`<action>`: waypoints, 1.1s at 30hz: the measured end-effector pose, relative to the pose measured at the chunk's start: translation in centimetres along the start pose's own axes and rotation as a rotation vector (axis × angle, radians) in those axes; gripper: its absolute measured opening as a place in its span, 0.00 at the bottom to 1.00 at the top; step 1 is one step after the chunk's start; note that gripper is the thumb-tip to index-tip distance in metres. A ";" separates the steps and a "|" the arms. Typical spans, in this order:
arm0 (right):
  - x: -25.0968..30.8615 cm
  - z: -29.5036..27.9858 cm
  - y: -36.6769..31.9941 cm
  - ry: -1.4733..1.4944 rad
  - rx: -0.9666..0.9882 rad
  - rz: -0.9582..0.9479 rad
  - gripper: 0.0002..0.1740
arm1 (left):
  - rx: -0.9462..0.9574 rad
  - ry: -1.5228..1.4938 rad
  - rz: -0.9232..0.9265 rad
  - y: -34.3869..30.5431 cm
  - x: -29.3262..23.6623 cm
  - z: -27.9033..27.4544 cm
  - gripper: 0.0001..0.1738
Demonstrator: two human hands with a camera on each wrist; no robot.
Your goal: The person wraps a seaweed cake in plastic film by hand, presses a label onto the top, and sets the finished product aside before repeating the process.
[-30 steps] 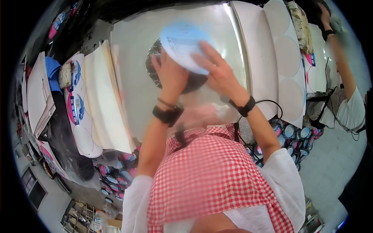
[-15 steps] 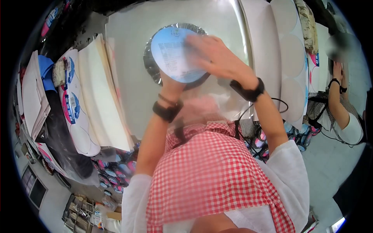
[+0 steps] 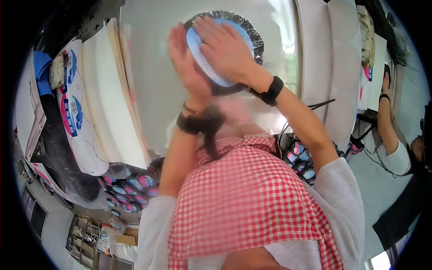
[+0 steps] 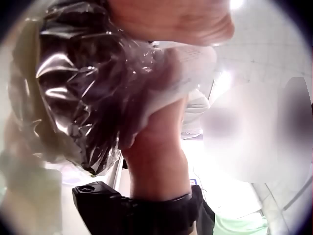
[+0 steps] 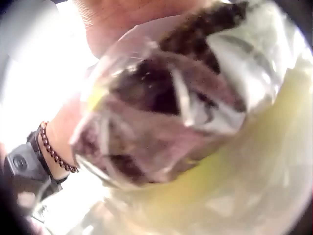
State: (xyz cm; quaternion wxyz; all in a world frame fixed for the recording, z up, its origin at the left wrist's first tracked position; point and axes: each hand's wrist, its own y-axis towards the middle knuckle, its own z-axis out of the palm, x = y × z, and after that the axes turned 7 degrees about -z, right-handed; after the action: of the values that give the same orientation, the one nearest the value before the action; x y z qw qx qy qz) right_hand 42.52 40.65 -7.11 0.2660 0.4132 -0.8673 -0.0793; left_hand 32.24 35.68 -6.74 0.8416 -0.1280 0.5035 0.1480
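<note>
A round dark package [image 3: 255, 38] in shiny clear film stands out over the pale work surface [image 3: 153, 67], with a light-blue oval label [image 3: 243, 31] on its upper face. Flat on the label lies the right hand [image 3: 227, 54], fingers straight. The left hand [image 3: 188, 65] is at the package's left edge, its fingers extended upward; its contact with the underside is hidden. In the left wrist view crinkled film covers the dark package [image 4: 78, 88]. The right wrist view shows the package [image 5: 151, 122] blurred and close.
Stacked white sheets [image 3: 105, 90] lie left of the surface, label sheets with round outlines [image 3: 346, 67] right of it. A black cable [image 3: 321, 104] crosses near the right forearm. Many small packages [image 3: 130, 191] are below the table's edge. Another person's arm [image 3: 386, 121] shows at far right.
The package and both hands have shifted up and to the right. The label, loose in the air earlier, now lies on the package beneath the right hand.
</note>
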 end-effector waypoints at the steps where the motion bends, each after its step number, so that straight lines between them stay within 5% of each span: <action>1: 0.2 0.2 0.0 -0.068 0.014 -0.003 0.29 | -0.054 0.068 0.069 -0.1 -0.4 -0.5 0.30; 3: 0.5 0.6 0.1 -0.212 0.032 -0.010 0.28 | -0.151 0.202 0.213 -0.1 -2.0 -2.0 0.30; 8: 4.5 0.9 0.9 -0.408 0.024 0.061 0.29 | -0.128 0.176 -0.037 0.0 -1.7 -3.5 0.32; 11: 5.8 0.7 -0.5 -0.326 0.015 -0.069 0.30 | -0.132 0.128 -0.138 -0.2 -2.7 -3.2 0.32; 14: 4.0 -1.0 -4.4 0.131 0.087 -0.142 0.34 | -0.178 0.166 -0.176 -0.5 -3.9 -4.2 0.32; 16: 1.8 -3.8 -7.1 -0.015 -0.135 0.400 0.39 | -0.146 0.280 -0.134 -0.8 -4.7 -6.6 0.30; 17: 0.4 -3.3 -8.2 -0.116 -0.096 0.500 0.42 | -0.074 0.654 0.005 -0.9 -1.4 -9.0 0.30; 18: -1.1 -2.8 -9.4 -0.214 -0.045 0.598 0.45 | -0.030 0.656 -0.006 -1.2 -0.2 -8.5 0.32; 19: 0.1 -3.1 -8.6 0.098 -0.188 0.627 0.44 | 0.015 0.659 -0.018 -1.6 0.8 -7.9 0.34; 20: 1.8 -4.2 -7.2 0.423 -0.320 0.633 0.44 | -0.002 1.007 0.319 -2.5 0.4 -6.4 0.34; 21: 3.5 -6.2 -5.2 0.907 -0.530 0.540 0.45 | 0.133 0.667 0.147 -2.0 0.9 -6.5 0.34; 22: 4.9 -7.7 -4.3 1.052 -0.552 0.505 0.46 | 0.205 0.504 0.064 -1.9 0.0 -6.3 0.35; 25: 6.5 -9.1 -4.0 0.167 -0.251 -0.084 0.30 | 0.174 0.884 0.246 -1.2 -7.6 -8.0 0.23; 27: 7.3 -8.6 -4.4 -0.218 0.115 -0.235 0.31 | -0.158 1.046 0.245 0.5 -10.7 -13.6 0.12; 30: 4.9 -6.7 -5.7 0.111 0.363 -0.104 0.31 | -0.462 1.743 0.555 2.8 -15.1 -24.4 0.08; 33: 4.7 -4.3 -1.7 -0.221 0.048 0.093 0.34 | -0.514 1.994 0.717 2.4 -15.6 -28.2 0.09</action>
State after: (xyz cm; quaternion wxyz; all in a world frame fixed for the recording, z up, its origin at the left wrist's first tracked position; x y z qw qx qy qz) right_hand 43.49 36.32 -2.26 0.1625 0.3673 -0.9113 -0.0911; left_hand 1.51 25.79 -6.06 -0.0888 -0.2082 0.9217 0.3151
